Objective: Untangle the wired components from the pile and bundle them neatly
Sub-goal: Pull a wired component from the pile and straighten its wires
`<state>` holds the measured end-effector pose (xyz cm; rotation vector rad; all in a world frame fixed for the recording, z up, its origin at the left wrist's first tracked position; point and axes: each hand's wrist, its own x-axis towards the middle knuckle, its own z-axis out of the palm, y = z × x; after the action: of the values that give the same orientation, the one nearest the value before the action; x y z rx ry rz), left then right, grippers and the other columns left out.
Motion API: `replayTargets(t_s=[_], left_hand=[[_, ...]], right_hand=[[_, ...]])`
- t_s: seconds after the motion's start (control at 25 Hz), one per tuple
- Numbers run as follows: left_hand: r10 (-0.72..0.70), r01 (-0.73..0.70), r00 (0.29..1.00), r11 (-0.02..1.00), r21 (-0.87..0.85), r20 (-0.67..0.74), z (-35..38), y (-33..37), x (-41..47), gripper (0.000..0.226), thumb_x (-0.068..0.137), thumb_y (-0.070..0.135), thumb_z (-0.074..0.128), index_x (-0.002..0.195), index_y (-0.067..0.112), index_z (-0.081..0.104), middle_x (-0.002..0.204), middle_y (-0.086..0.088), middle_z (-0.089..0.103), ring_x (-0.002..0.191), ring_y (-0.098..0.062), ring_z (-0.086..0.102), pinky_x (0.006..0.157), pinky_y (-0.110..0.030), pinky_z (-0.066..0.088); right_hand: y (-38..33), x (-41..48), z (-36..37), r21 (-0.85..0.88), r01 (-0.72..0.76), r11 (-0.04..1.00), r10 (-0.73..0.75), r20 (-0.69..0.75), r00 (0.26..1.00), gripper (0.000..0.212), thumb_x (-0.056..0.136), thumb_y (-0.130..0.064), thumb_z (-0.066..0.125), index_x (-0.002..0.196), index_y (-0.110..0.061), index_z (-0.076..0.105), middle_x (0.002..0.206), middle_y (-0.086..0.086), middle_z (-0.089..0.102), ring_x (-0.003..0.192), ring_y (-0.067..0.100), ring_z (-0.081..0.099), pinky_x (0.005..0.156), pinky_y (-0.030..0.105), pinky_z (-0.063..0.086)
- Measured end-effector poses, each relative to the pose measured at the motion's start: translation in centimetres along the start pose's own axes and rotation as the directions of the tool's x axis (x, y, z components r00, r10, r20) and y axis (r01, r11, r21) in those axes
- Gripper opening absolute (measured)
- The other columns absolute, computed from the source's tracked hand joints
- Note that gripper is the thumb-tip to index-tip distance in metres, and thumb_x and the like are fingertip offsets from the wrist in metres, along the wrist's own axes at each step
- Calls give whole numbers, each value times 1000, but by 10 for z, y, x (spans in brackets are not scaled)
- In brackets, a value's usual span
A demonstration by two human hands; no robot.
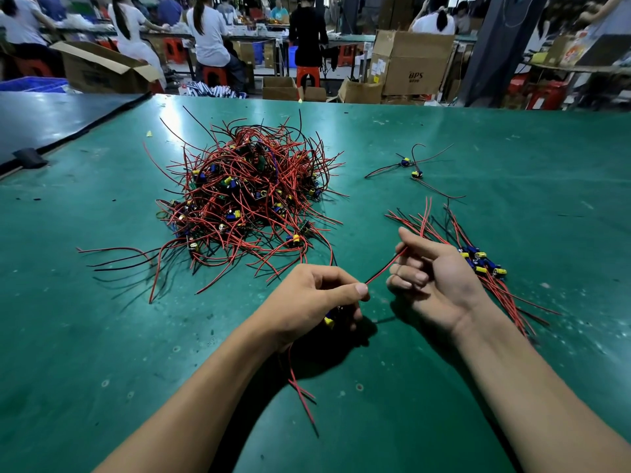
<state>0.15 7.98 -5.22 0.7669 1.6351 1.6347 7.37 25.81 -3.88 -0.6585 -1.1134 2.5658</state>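
A big tangled pile (246,196) of red and black wires with small blue and yellow components lies on the green table mat (512,138). My left hand (317,298) grips one wired component, its blue and yellow part showing under the fingers and red leads trailing toward me. A red wire (386,268) runs from my left thumb up to my right hand (433,271), which pinches it between thumb and fingers. Just behind my right hand lies a sorted bundle (478,264) of components with their wires laid together.
Two loose wired components (411,167) lie apart at the right rear of the mat. A dark mat (51,121) adjoins at the left. Beyond the table's far edge are cardboard boxes (409,63), red stools and several seated people.
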Motion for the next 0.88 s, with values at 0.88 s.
replayTargets(t_s=[0.88], left_hand=[[-76,-208,921,734,-647,-382,-2,15,4,4,96,8,54,94,5,56,86,-19,72,83,-32,73,65,-32,60]], right_hand=[[57,-12,11,-805,583,105,-306,532,790,44,67,-58,83,73,-18,66,58,-9,54,53,2,41,53,23,37]])
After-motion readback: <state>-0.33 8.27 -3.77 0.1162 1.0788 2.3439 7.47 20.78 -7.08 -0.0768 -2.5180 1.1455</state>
